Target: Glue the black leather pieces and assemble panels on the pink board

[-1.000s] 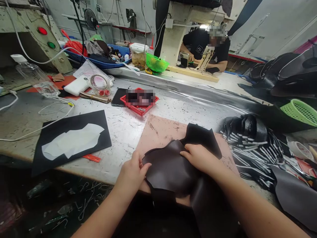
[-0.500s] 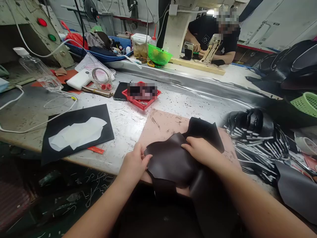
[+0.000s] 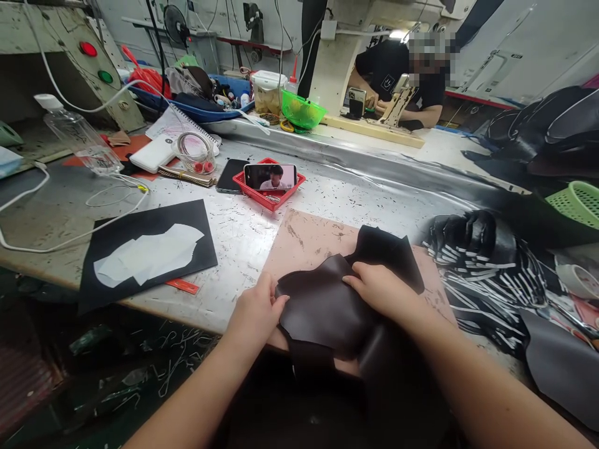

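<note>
A dark brown piece of leather (image 3: 322, 302) lies over a pinkish board (image 3: 311, 234) at the table's front edge and droops toward my lap. Its left edge is pinched between the thumb and fingers of my left hand (image 3: 259, 308). My right hand (image 3: 381, 287) grips the upper right edge of the piece, thumb on top, with some fingers hidden. Beyond the right hand, a black flap (image 3: 386, 252), apparently the reverse side of leather, rests on the board.
White paper patterns (image 3: 150, 252) lie on a black sheet (image 3: 199, 227) at left. A phone (image 3: 270, 178) leans in a red basket (image 3: 269, 201). Black strips with white ends (image 3: 491, 268) and a grey-brown leather piece (image 3: 561, 368) are at right. A co-worker (image 3: 393, 68) sits opposite.
The view has shifted slightly, so the scene sits a little lower. Both hands keep their hold on the leather, with almost no movement.
</note>
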Demonstrator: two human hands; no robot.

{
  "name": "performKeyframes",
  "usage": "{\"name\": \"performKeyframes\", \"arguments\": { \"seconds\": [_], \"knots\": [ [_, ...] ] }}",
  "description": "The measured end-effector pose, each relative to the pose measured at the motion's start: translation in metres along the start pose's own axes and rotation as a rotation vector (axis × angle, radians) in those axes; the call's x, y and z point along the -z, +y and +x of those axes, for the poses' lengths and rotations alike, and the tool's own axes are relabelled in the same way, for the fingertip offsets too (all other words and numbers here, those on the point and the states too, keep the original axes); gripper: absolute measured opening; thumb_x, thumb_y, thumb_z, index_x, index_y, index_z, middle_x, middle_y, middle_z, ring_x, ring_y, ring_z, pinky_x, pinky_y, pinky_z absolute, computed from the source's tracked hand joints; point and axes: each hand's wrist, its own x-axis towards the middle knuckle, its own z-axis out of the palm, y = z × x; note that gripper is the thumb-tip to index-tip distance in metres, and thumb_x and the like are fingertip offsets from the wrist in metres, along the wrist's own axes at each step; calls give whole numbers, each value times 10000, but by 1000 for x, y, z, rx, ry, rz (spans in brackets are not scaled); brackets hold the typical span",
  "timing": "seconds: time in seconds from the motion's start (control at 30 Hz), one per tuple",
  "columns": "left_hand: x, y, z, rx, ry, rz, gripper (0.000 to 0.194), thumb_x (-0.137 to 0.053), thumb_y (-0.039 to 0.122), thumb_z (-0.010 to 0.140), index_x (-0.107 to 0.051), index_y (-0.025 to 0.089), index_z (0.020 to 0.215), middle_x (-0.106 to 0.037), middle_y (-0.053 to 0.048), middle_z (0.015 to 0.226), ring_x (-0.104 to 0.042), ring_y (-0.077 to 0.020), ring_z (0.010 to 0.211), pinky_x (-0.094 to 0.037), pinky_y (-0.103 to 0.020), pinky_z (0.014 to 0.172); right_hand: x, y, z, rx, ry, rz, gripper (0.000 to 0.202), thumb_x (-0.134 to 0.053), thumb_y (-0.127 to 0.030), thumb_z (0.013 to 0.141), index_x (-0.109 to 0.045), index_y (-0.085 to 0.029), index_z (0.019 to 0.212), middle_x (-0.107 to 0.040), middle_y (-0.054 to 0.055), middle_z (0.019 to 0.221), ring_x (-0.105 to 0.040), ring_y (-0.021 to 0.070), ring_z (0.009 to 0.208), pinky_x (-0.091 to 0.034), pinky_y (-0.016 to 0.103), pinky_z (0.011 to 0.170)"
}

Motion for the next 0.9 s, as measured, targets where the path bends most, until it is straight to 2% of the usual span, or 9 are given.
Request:
{"name": "performKeyframes", "arguments": {
  "seconds": [0.1, 0.2, 0.27, 0.3, 0.37, 0.6, 0.73, 0.83, 0.9],
  "knots": [
    [0, -1, -4, -106, 66, 276, 111, -502, 256, 828, -480, 188, 744, -535, 9, 615, -541, -151, 571, -343, -235, 503, -1, 1, 1, 6, 7, 1, 242, -452, -328, 874, -477, -199, 671, -604, 49, 714, -590, 200, 691, -377, 257, 589],
    [-6, -6, -13, -490, 262, 465, 167, -420, 125, 828, -566, 167, 759, -599, -52, 741, -563, -173, 686, -412, -264, 573, -2, 2, 2, 11, 2, 6, 234, -454, -321, 873, -478, -196, 677, -605, 49, 716, -588, 197, 695, -382, 258, 599],
    [-11, -11, -20, -755, 404, 523, 263, -374, 35, 797, -611, 137, 849, -630, -83, 823, -576, -189, 767, -451, -298, 669, -2, 2, 2, 13, -2, -1, 228, -455, -314, 870, -479, -195, 678, -605, 50, 716, -585, 195, 691, -381, 259, 599],
    [-14, -13, -22, -831, 456, 545, 303, -360, 15, 789, -619, 118, 907, -641, -95, 858, -582, -196, 792, -457, -317, 708, -2, 1, 2, 14, -3, -6, 225, -454, -311, 870, -480, -195, 678, -604, 50, 715, -584, 195, 689, -380, 260, 597],
    [-17, -17, -26, -877, 511, 566, 351, -338, 6, 790, -622, 99, 974, -653, -109, 918, -592, -202, 833, -457, -333, 745, -1, 1, 1, 15, -6, -12, 225, -456, -307, 867, -480, -197, 672, -603, 46, 708, -583, 193, 685, -377, 259, 591],
    [-13, -26, -21, -909, 428, 501, 391, -351, 2, 736, -634, 113, 982, -636, -126, 1051, -591, -201, 863, -466, -334, 749, 1, -2, 1, 13, -15, -18, 242, -472, -292, 855, -464, -199, 632, -602, 33, 690, -572, 174, 655, -371, 250, 586],
    [-8, -16, -10, -891, 276, 591, 387, -389, 22, 700, -624, 121, 991, -648, -128, 997, -575, -187, 673, -460, -310, 592, 2, -4, 2, 17, -11, -36, 216, -469, -293, 859, -481, -197, 665, -601, 39, 692, -579, 186, 664, -365, 253, 571],
    [-6, -6, 3, -1000, 192, 674, 438, -418, 80, 722, -557, 101, 1136, -602, -167, 1112, -561, -193, 611, -436, -323, 520, 2, -6, 3, 26, 1, -60, 202, -463, -286, 864, -507, -190, 692, -621, 54, 726, -588, 190, 677, -364, 258, 581],
    [-8, -2, 13, -1124, 181, 713, 419, -423, 94, 738, -554, 74, 1136, -597, -190, 1111, -590, -228, 694, -458, -349, 574, 3, -7, 4, 26, 3, -81, 198, -464, -284, 864, -523, -186, 703, -631, 60, 740, -593, 192, 682, -363, 260, 584]
  ]
}}
